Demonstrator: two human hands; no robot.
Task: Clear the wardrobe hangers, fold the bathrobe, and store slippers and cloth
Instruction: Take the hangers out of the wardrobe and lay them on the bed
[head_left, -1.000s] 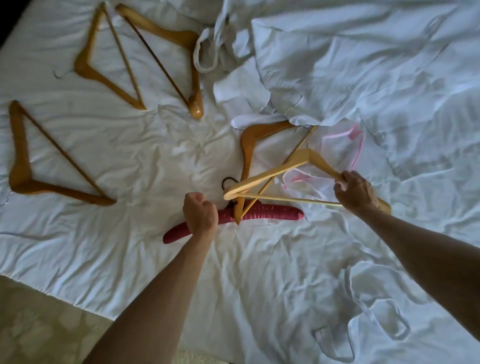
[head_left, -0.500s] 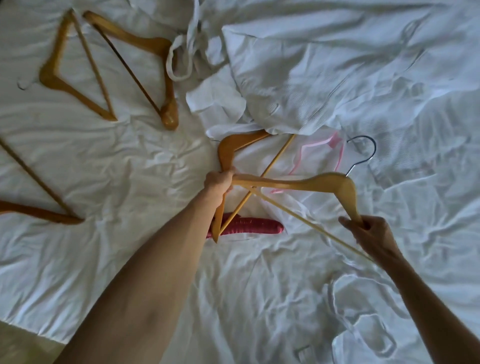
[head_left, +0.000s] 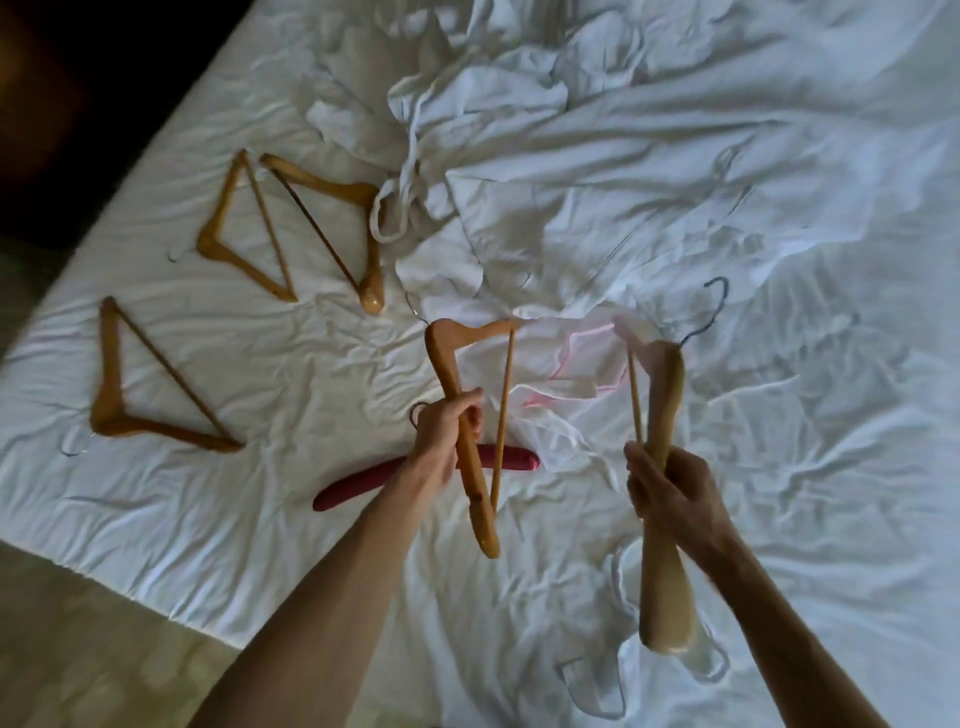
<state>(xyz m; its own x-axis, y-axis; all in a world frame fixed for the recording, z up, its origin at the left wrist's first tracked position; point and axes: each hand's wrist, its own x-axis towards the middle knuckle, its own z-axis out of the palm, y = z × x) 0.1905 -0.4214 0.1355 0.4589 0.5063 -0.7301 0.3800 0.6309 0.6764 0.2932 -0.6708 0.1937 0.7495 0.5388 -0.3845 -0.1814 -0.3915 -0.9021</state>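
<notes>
We now hold one hanger each, split apart: left hand (head_left: 451, 427) fingers wrap darker hanger (head_left: 470, 415), right hand (head_left: 670, 486) fingers wrap pale hanger (head_left: 664, 467); both off the bed (head_left: 208, 493), ready to collect

A bed (head_left: 779, 467) with a rumpled white sheet carries everything. Three wooden hangers lie at ten o'clock: one (head_left: 111, 395) nearest the edge, two (head_left: 221, 234) (head_left: 363, 228) side by side beyond. A red padded hanger (head_left: 358, 480) lies centre. A white bathrobe (head_left: 519, 218) sprawls at twelve o'clock.
</notes>
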